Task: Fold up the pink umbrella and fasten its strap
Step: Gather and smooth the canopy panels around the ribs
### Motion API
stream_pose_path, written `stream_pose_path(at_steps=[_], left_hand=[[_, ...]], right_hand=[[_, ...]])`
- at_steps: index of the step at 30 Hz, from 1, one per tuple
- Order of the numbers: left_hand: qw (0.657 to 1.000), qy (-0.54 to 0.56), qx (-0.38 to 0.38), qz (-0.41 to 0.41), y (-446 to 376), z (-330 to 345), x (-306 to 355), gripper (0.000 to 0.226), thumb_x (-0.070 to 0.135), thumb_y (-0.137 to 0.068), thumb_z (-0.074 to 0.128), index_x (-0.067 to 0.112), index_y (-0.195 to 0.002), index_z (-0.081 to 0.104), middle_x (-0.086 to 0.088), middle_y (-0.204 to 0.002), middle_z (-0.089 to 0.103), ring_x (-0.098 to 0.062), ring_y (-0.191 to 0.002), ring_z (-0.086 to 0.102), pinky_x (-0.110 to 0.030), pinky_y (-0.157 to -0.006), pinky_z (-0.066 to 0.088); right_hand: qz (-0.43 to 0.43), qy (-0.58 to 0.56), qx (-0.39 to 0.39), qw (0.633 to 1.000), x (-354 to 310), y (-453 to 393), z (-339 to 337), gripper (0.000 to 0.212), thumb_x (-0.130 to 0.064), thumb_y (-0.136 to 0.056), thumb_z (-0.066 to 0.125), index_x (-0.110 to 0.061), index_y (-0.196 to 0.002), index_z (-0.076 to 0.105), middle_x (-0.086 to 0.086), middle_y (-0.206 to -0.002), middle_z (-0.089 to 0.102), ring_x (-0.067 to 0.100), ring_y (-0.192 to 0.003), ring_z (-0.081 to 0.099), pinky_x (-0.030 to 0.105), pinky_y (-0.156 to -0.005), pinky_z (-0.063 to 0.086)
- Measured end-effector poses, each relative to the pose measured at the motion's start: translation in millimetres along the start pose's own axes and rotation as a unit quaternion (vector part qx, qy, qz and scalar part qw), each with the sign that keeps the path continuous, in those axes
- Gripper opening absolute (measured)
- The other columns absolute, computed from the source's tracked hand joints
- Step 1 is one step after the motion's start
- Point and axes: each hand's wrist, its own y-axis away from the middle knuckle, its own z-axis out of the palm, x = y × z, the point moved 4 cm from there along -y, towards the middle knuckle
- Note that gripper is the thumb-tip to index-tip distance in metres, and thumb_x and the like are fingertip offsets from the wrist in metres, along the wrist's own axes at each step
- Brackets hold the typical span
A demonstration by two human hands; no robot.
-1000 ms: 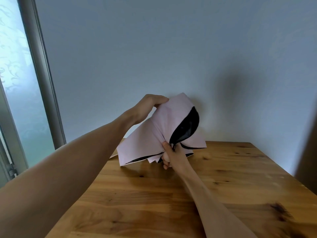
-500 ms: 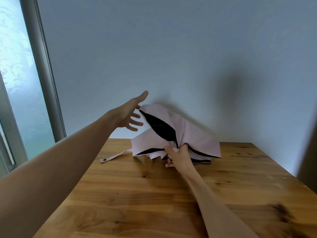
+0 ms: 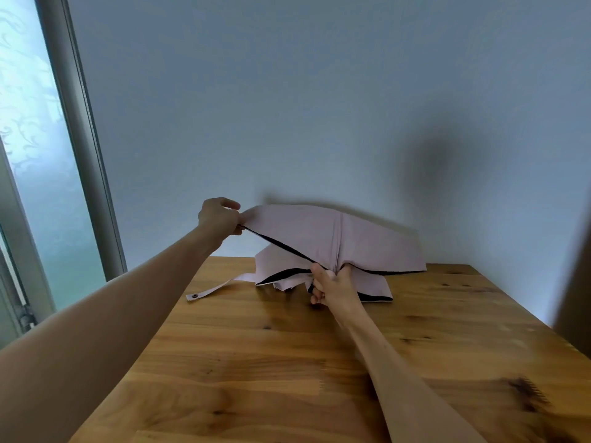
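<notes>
The pink umbrella (image 3: 335,238), black inside, lies collapsed with loose canopy folds at the far side of the wooden table (image 3: 287,362). My right hand (image 3: 332,287) grips the bunched folds around the shaft, which is hidden. My left hand (image 3: 219,215) pinches the corner of one pink panel and holds it stretched out to the left, above the table. The strap (image 3: 212,287), pink with a metal snap at its end, trails loose on the table to the left of the umbrella.
A plain pale wall stands right behind the table. A frosted window with a grey frame (image 3: 80,123) is at the left. The table's right edge runs along a dark vertical surface (image 3: 575,282).
My left hand, open in the air half a second ago, now pinches a canopy panel and has pulled it flat to the left. The right hand stays on the bunched folds.
</notes>
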Motion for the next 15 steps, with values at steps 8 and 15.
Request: stream_pose_path(at_steps=[8,15], left_hand=[[0.945,0.2,-0.209,-0.153,24.1,35.9,-18.4,0.068,0.034,-0.066,0.093,0.004,-0.118,0.062,-0.011,-0.086,0.06,-0.023,-0.071,0.061,-0.032,-0.065,0.058],[0.921,0.106,-0.337,-0.161,74.3,99.1,-33.2,0.042,0.053,-0.077,0.079,0.017,-0.082,0.058,0.003,-0.068,0.054,-0.011,-0.05,0.047,-0.025,-0.059,0.05]], right_hand=[[-0.014,-0.04,0.052,0.998,-2.8,1.2,-3.5,0.016,-0.037,-0.107,0.034,-0.022,-0.112,0.038,0.023,-0.084,0.053,0.02,-0.054,0.049,0.036,-0.054,0.049],[-0.001,-0.11,0.055,0.992,-7.0,6.2,-1.4,0.025,-0.023,-0.105,0.043,-0.015,-0.127,0.036,0.012,-0.095,0.06,0.022,-0.07,0.062,0.049,-0.073,0.059]])
